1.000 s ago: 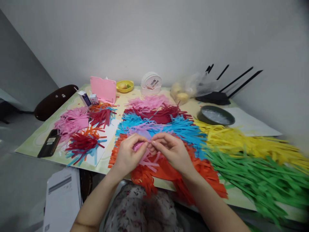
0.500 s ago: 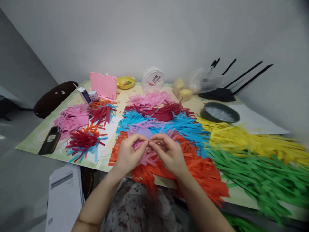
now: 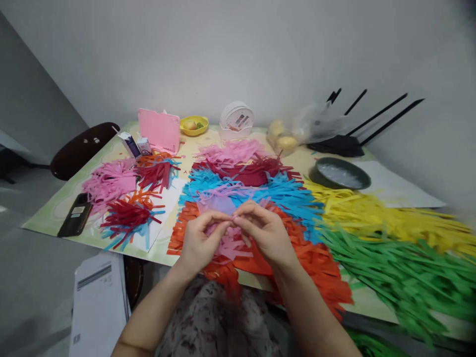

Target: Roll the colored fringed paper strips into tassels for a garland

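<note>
Fingertip to fingertip, my left hand (image 3: 203, 243) and my right hand (image 3: 264, 233) pinch together over the middle of the fringe stack. Something small and pinkish shows at the fingertips, too small to make out. Just behind and below them lies lilac fringed paper (image 3: 222, 203), its strips partly hidden by my fingers. Under that are blue fringed paper (image 3: 293, 193) and orange-red fringed paper (image 3: 308, 263), which spills over the table's front edge. Dark red fringed paper (image 3: 241, 174) and pink fringed paper (image 3: 232, 152) lie farther back.
Yellow (image 3: 390, 213) and green fringes (image 3: 401, 272) cover the right side, near a dark bowl (image 3: 339, 174). To the left lie mixed-colour tassels (image 3: 130, 213), a pink bundle (image 3: 109, 183) and a phone (image 3: 75, 215). A pink stand (image 3: 159, 130) and yellow dish (image 3: 194, 126) stand behind.
My joined fingertips have shifted slightly to the right, and my right hand has tilted a little. More of the lilac paper shows behind them. The surrounding papers lie as before.
</note>
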`<control>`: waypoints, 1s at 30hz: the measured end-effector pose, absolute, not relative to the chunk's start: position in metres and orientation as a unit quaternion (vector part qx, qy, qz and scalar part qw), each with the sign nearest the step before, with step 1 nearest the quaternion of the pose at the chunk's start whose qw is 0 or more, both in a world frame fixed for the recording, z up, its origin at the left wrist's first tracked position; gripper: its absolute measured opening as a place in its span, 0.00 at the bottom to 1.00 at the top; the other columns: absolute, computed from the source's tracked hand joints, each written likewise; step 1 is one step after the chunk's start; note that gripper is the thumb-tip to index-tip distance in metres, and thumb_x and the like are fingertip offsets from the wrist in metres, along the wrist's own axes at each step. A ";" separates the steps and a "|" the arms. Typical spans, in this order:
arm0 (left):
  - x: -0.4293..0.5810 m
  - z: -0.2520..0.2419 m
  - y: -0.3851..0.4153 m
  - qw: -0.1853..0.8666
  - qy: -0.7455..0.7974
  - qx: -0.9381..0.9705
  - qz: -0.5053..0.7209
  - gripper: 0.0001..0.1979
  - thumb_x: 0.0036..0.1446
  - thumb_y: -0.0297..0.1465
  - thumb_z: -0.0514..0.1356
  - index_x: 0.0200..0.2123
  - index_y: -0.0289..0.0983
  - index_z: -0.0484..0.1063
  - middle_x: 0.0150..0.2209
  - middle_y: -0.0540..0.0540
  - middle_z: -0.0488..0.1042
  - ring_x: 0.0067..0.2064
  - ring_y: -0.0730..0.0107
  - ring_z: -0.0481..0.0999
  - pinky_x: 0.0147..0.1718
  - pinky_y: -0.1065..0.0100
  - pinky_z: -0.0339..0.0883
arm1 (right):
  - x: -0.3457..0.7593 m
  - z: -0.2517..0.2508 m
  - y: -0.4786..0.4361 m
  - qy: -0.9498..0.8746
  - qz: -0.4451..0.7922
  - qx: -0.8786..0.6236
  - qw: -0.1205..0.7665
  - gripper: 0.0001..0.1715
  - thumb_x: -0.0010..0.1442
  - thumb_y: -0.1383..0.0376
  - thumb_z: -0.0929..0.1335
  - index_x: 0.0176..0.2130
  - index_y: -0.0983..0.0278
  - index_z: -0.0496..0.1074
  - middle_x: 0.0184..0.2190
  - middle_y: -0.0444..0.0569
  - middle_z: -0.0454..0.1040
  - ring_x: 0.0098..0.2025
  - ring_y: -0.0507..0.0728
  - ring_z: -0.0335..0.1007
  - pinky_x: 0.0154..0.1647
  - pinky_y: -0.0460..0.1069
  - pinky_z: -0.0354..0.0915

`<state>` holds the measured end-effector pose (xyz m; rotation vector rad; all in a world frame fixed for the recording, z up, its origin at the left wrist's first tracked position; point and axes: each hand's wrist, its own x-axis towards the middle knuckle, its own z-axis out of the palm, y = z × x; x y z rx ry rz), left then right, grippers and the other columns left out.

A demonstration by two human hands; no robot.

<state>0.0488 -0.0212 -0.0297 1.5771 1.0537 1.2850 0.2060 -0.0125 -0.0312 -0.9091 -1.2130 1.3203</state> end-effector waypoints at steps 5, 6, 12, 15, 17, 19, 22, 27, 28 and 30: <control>0.052 -0.030 -0.025 0.378 0.424 0.645 0.512 0.04 0.60 0.28 0.60 0.38 0.37 0.74 0.34 0.48 0.80 0.35 0.72 0.80 0.35 0.74 0.72 | 0.210 -0.028 -0.012 -0.530 0.540 -0.395 0.520 0.08 0.53 0.62 0.75 0.31 0.64 0.75 0.23 0.39 0.66 0.15 0.45 0.59 0.14 0.42 0.56; 0.052 -0.030 -0.025 0.378 0.417 0.654 0.505 0.06 0.60 0.29 0.61 0.41 0.37 0.74 0.37 0.47 0.80 0.38 0.71 0.80 0.39 0.73 0.72 | 0.211 -0.027 -0.012 -0.532 0.529 -0.400 0.527 0.08 0.54 0.62 0.74 0.31 0.64 0.75 0.23 0.40 0.66 0.16 0.45 0.59 0.15 0.42 0.55; 0.049 -0.027 -0.022 0.364 0.432 0.656 0.501 0.05 0.60 0.29 0.60 0.39 0.36 0.75 0.36 0.46 0.80 0.39 0.69 0.80 0.40 0.71 0.71 | 0.212 -0.025 -0.014 -0.530 0.503 -0.416 0.541 0.09 0.54 0.60 0.74 0.31 0.63 0.75 0.25 0.40 0.66 0.15 0.45 0.57 0.14 0.44 0.54; 0.048 -0.030 -0.020 0.377 0.442 0.630 0.515 0.04 0.59 0.29 0.61 0.35 0.37 0.76 0.32 0.47 0.80 0.36 0.69 0.80 0.36 0.71 0.71 | 0.208 -0.024 -0.016 -0.546 0.501 -0.427 0.517 0.11 0.53 0.58 0.74 0.32 0.64 0.74 0.25 0.41 0.68 0.17 0.46 0.57 0.15 0.44 0.55; 0.047 -0.033 -0.019 0.395 0.448 0.608 0.523 0.03 0.58 0.30 0.63 0.34 0.36 0.76 0.32 0.47 0.80 0.36 0.69 0.80 0.37 0.71 0.71 | 0.208 -0.022 -0.016 -0.564 0.498 -0.437 0.492 0.14 0.51 0.58 0.75 0.35 0.64 0.75 0.23 0.41 0.68 0.18 0.47 0.58 0.17 0.44 0.56; 0.047 -0.035 -0.017 0.454 0.436 0.572 0.526 0.05 0.57 0.31 0.63 0.34 0.35 0.76 0.31 0.47 0.80 0.34 0.68 0.80 0.35 0.70 0.72 | 0.211 -0.020 -0.015 -0.582 0.484 -0.448 0.476 0.15 0.53 0.56 0.74 0.36 0.64 0.74 0.20 0.40 0.67 0.19 0.48 0.58 0.18 0.44 0.57; 0.046 -0.035 -0.016 0.527 0.406 0.548 0.507 0.09 0.55 0.32 0.65 0.39 0.34 0.75 0.33 0.45 0.81 0.35 0.65 0.82 0.37 0.68 0.74 | 0.216 -0.015 -0.013 -0.615 0.436 -0.465 0.463 0.15 0.58 0.55 0.71 0.32 0.64 0.74 0.20 0.42 0.68 0.19 0.48 0.59 0.18 0.44 0.56; 0.043 -0.033 -0.013 0.467 0.429 0.600 0.487 0.07 0.54 0.32 0.65 0.35 0.35 0.78 0.36 0.43 0.82 0.39 0.64 0.80 0.42 0.67 0.72 | 0.216 -0.006 -0.012 -0.662 0.392 -0.478 0.424 0.16 0.60 0.55 0.69 0.30 0.64 0.74 0.20 0.42 0.66 0.20 0.49 0.59 0.19 0.44 0.57; 0.042 -0.033 -0.012 0.475 0.426 0.593 0.491 0.07 0.54 0.33 0.65 0.34 0.35 0.78 0.35 0.43 0.82 0.38 0.65 0.80 0.40 0.67 0.72 | 0.216 -0.004 -0.012 -0.663 0.388 -0.478 0.426 0.16 0.60 0.55 0.69 0.30 0.64 0.74 0.20 0.42 0.66 0.20 0.49 0.59 0.19 0.44 0.57; 0.040 -0.037 -0.008 0.512 0.418 0.557 0.503 0.09 0.54 0.34 0.65 0.33 0.34 0.77 0.32 0.43 0.82 0.36 0.65 0.81 0.38 0.67 0.72 | 0.217 0.001 -0.012 -0.652 0.369 -0.481 0.455 0.15 0.60 0.55 0.69 0.29 0.63 0.71 0.21 0.42 0.67 0.20 0.49 0.59 0.19 0.44 0.56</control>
